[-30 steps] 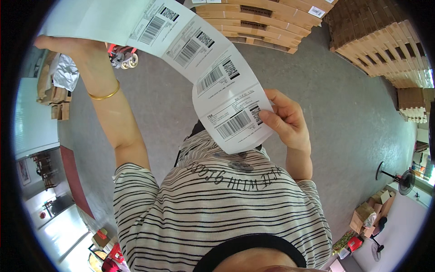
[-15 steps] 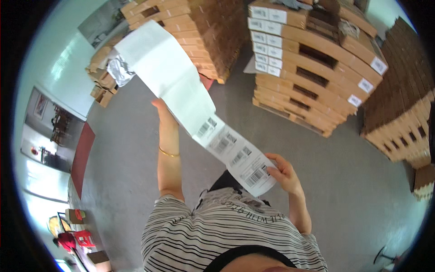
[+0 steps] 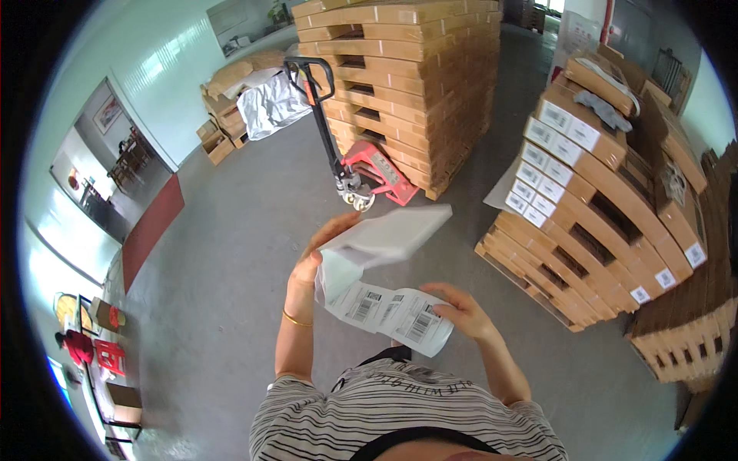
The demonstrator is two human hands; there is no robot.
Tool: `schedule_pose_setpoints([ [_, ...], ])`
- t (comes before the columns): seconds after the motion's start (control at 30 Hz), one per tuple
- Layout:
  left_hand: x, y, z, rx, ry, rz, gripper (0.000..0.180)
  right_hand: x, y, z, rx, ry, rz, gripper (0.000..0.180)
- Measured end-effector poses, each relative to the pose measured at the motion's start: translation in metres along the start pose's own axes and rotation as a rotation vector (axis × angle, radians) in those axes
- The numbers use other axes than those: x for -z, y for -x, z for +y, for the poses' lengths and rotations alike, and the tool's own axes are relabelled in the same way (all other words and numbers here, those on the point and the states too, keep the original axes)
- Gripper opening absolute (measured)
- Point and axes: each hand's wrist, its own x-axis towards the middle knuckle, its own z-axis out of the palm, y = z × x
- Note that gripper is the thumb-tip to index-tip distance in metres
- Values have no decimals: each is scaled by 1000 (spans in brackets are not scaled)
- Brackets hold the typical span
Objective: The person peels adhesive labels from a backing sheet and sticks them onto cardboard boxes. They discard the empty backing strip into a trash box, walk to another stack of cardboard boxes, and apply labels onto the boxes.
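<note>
A strip of white printed labels (image 3: 384, 311) with barcodes hangs in front of my striped shirt. My left hand (image 3: 327, 240) is closed on its blank, folded far part, which is bent over and blurred by motion. Thumb and fingers of my right hand (image 3: 463, 313) pinch the printed end at the right. Between the hands the strip sags and curls, and some of its folds are hidden.
Ahead, a red pallet jack (image 3: 384, 173) with a black handle stands against a tall stack of cartons (image 3: 453, 100). Labelled cartons (image 3: 592, 223) are piled on a wooden pallet at right. A silver sheet (image 3: 273, 104) lies far left; a person in red (image 3: 77, 346) is at lower left.
The long strip, stretched out to the upper left before, is now folded and drawn in between my hands. My view has turned, bringing the pallet jack into sight.
</note>
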Motion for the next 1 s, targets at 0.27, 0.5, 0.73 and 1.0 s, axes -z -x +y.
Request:
schedule_pose_setpoints([
  [0.27, 91, -32, 4, 30, -182, -42, 107, -4, -166, -22, 32, -74, -56, 68],
  [0.5, 148, -55, -14, 60, -13, 202, 101, -3, -274, -16, 22, -65, -333, 50],
  [0.73, 207, -114, -25, 160, 134, 266, 106, 29, -392, 4, 95, -131, -375, 33],
  [1.0, 287, -187, -47, 208, 135, 230, 108, 58, -538, 25, -42, -292, -424, 20],
])
